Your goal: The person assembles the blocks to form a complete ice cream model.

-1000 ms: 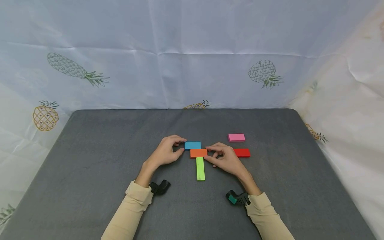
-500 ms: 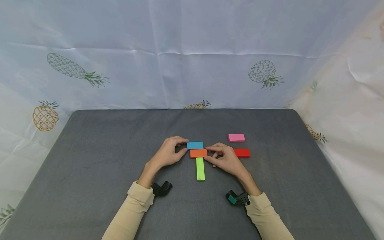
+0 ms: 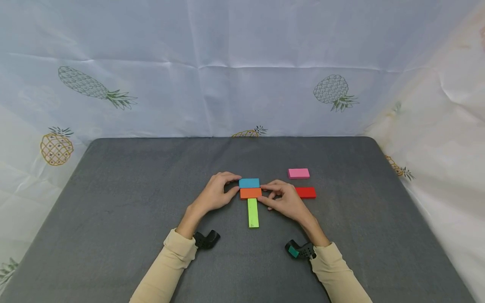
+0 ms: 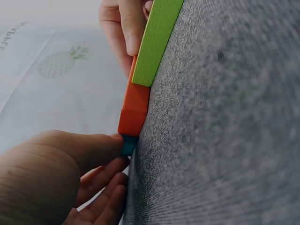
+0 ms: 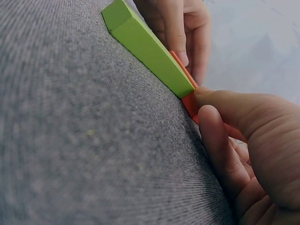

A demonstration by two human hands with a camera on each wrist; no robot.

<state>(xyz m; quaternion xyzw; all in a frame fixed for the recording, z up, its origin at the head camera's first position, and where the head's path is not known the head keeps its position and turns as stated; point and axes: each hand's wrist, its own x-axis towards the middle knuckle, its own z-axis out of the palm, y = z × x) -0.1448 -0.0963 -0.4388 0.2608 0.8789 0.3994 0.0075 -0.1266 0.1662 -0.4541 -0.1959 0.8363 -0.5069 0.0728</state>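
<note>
Oblong blue block [image 3: 249, 183] | three o'clock from left hand [image 3: 217, 192], in its pinch | orange block [image 3: 251, 193] | nine o'clock from right hand [image 3: 283, 198], likewise pinched

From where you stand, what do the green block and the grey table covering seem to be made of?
The green block is probably matte painted wood: faint grain-like texture shows through its colour. The grey table covering seems a dull fabric, given its fine woven-looking lines.
</note>
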